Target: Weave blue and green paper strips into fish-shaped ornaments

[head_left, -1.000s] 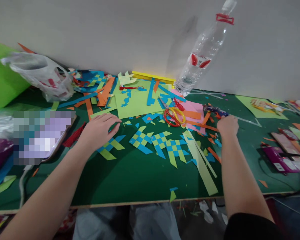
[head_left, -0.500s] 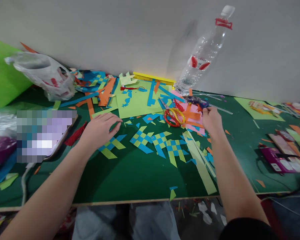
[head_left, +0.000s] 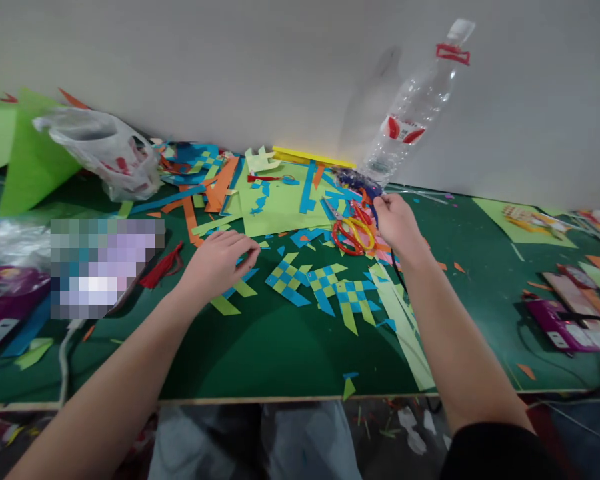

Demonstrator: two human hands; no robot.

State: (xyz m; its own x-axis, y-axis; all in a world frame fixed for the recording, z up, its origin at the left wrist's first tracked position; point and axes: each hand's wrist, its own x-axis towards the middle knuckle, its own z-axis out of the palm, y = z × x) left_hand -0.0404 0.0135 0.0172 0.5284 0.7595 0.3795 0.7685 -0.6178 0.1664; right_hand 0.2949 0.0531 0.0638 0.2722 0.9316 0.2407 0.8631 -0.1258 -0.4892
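Observation:
My right hand [head_left: 397, 220] is closed around the handle of a dark blue glue gun [head_left: 363, 181], whose black cord hangs down beside the wrist. Its nose points left, in front of a tilted plastic bottle. My left hand [head_left: 223, 259] is loosely curved with nothing visible in it, over a woven blue-and-green paper fish [head_left: 240, 288] that it partly covers. To its right lie more woven paper fish: one [head_left: 287, 279], a second [head_left: 324, 285] and a third [head_left: 354, 299]. Scissors with red and yellow handles [head_left: 353, 235] rest behind them.
The clear bottle [head_left: 405, 127] leans against the wall. A plastic bag [head_left: 105, 153], a phone [head_left: 107, 267] on a cable and a red tassel [head_left: 163, 265] are at left. Paper strips and scraps cover the back. A purple device [head_left: 560, 323] lies at right.
My right hand has lifted the glue gun and moved it left and back, toward the bottle's base. My left hand's fingers have curled slightly. The view has shifted a little.

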